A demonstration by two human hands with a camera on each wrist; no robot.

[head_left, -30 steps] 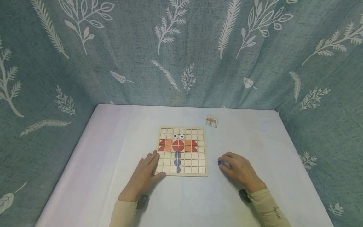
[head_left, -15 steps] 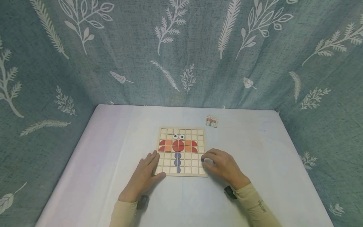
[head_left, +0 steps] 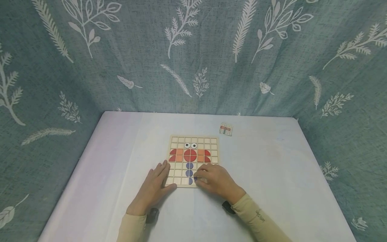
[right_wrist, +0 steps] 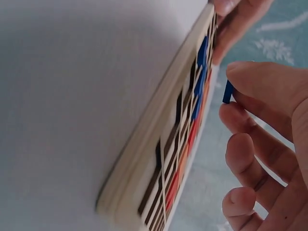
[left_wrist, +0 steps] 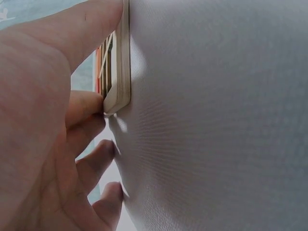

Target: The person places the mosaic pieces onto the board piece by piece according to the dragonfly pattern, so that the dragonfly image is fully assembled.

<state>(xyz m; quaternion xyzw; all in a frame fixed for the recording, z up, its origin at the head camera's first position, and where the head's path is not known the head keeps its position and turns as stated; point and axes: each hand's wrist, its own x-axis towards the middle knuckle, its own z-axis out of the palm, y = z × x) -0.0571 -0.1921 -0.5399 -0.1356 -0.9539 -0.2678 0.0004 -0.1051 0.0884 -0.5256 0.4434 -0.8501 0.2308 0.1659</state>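
Observation:
A wooden grid board lies on the table with coloured tiles in its cells: a red circle, orange squares, red quarter pieces, two eye tiles and a column of blue rounded tiles. My right hand is over the board's lower part, and its thumb and forefinger pinch a small blue tile. In the right wrist view the tile stands on edge, clear of the board. My left hand rests by the board's near left corner, fingers extended along the left side and thumb at the front edge.
A small picture card with a similar pattern lies behind the board on the right. The table has a pale cloth, and patterned green curtains hang around its back and sides. Dark wrist cameras sit under both sleeves.
My right hand has moved left from the table beside the board to over its lower middle, carrying the blue tile. The left hand has stayed in place at the corner.

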